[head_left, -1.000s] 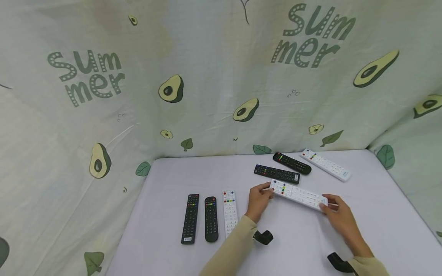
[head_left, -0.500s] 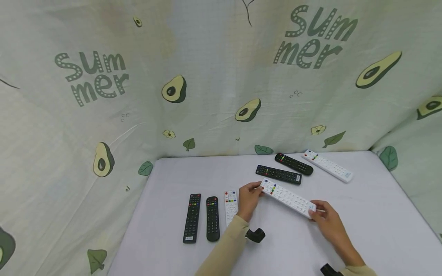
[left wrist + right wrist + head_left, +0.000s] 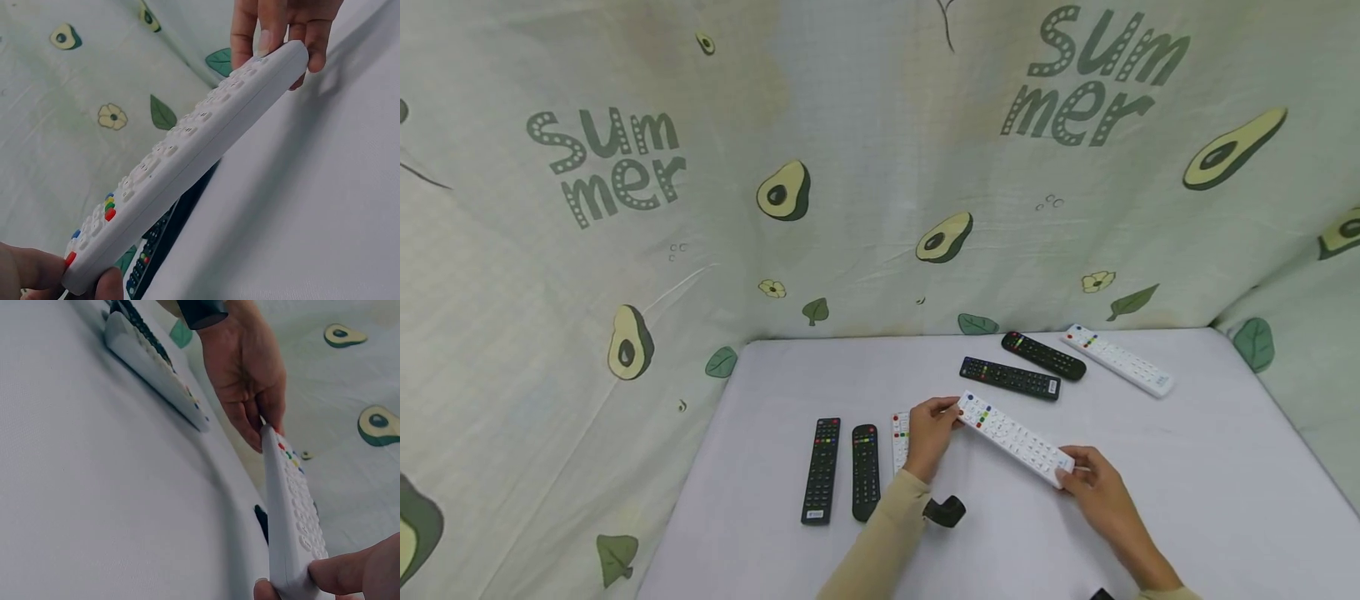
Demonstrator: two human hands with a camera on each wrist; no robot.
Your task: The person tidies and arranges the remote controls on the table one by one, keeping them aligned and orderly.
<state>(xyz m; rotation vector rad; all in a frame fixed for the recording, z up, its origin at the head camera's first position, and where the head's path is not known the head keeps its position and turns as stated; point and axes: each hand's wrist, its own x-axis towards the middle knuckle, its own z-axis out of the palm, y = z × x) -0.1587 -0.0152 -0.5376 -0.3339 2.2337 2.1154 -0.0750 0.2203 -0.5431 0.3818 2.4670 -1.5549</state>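
Observation:
Both hands hold one white remote control between them, its buttons facing up. My left hand pinches the end with the coloured buttons, and my right hand pinches the other end. In the left wrist view the white remote is off the cloth, with a shadow below it. The right wrist view shows the thumb of my right hand on its near end. Left of my left hand lies a second white remote, partly hidden by that hand and sleeve.
Beside that second white remote lie a rounded black remote and a squarer black remote. At the back right are a black remote, another black remote and a white remote. A printed curtain hangs behind the white tablecloth.
Both hands have carried the white remote left and a little nearer to me, away from the black remotes at the back. It slants more steeply now. The head view has shifted slightly.

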